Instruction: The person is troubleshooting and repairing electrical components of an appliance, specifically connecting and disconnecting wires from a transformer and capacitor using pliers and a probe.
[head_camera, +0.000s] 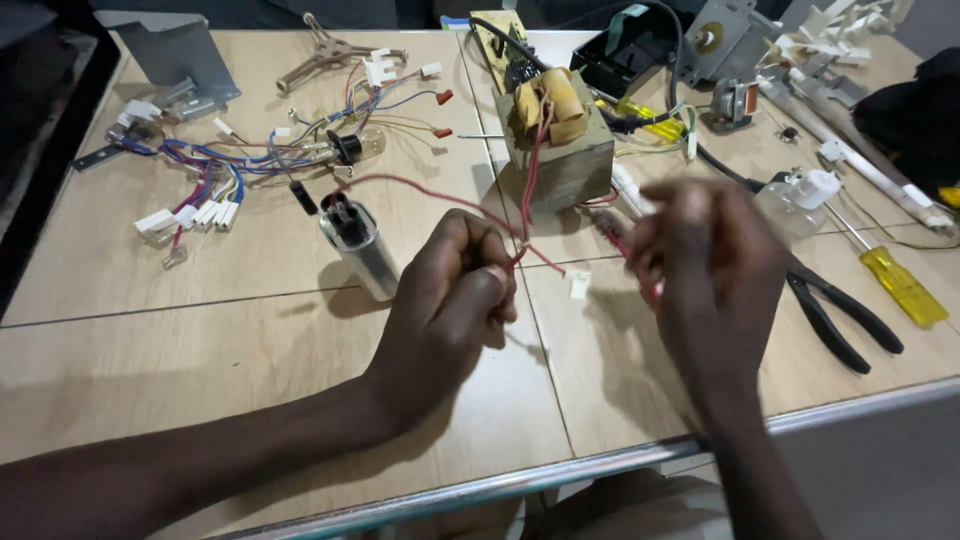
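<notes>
Nearest the metal edge of the worktop (200, 370), both forearms come in low over the pale wood panels. The left hand (450, 290) is curled almost closed, thumb and forefinger pinching a thin red wire (530, 175) where it bends close to the fingertips. It looks held that way to keep the wire taut and steady. The right hand (700, 260) is blurred with movement; it seems closed around something slim with a red or pink handle, perhaps a small tool, but I cannot tell exactly what, nor how tight the grip is. Between the two hands, on the wood, lies a small white connector (579, 284) on the end of a wire.

From the left hand the red wire runs up and away to the transformer (555, 130), a heavy block with yellow-taped windings standing just beyond the hands, roughly in the middle of the worktop. A second strand arcs left toward a silver capacitor (358, 248) lying on its side, just left of the left hand.

To the right of the right hand lie black-handled pliers (840, 320) and a screwdriver with a yellow handle (900, 285), close by as if kept within reach. Farther off on the left sprawls a tangled wire harness (230, 160) with white plugs, and at the far right edge sit white plastic parts and a metal bracket.
</notes>
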